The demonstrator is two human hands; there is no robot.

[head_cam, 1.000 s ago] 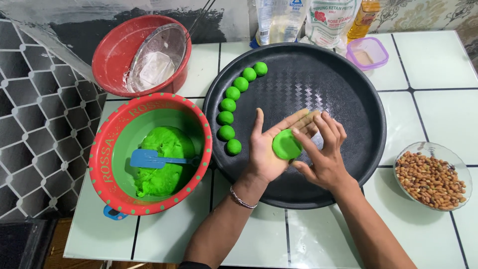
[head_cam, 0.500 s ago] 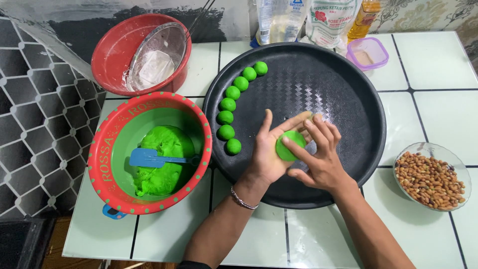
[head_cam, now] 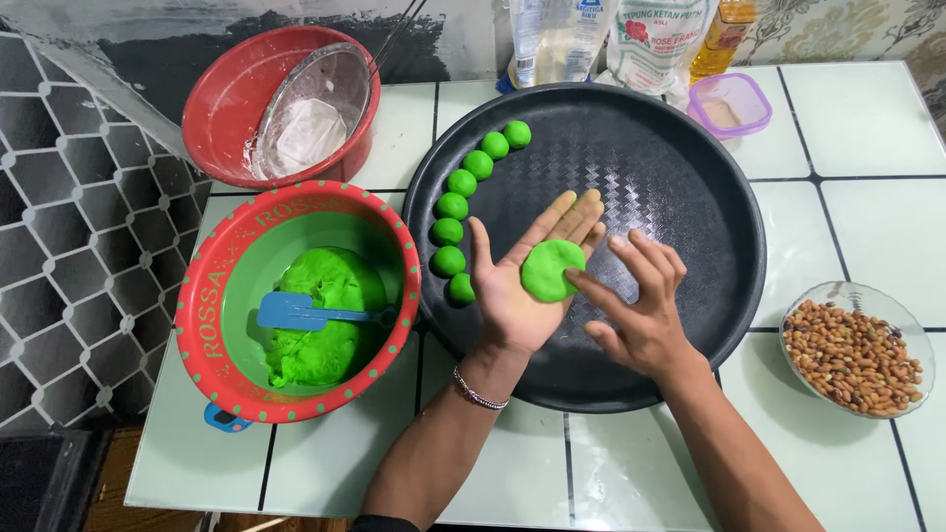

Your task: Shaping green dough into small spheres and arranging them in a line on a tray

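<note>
Dough disc (head_cam: 551, 270) on left palm (head_cam: 527, 286) — right fingertips (head_cam: 581, 280) touching.

A flattened green dough disc (head_cam: 550, 269) is held on the open palm of the left hand (head_cam: 527, 281) above a round black tray (head_cam: 680, 177). The disc's edge is touched by the fingers (head_cam: 601, 293) of the right hand (head_cam: 641, 305). Seven green dough balls (head_cam: 451, 233) are lined in a curve along the tray's left side. A red bowl with green dough and a blue scraper (head_cam: 296, 311) is seen on the tiled worktop (head_cam: 867, 128), and a glass dish of peanuts (head_cam: 855, 352) at the right.
</note>
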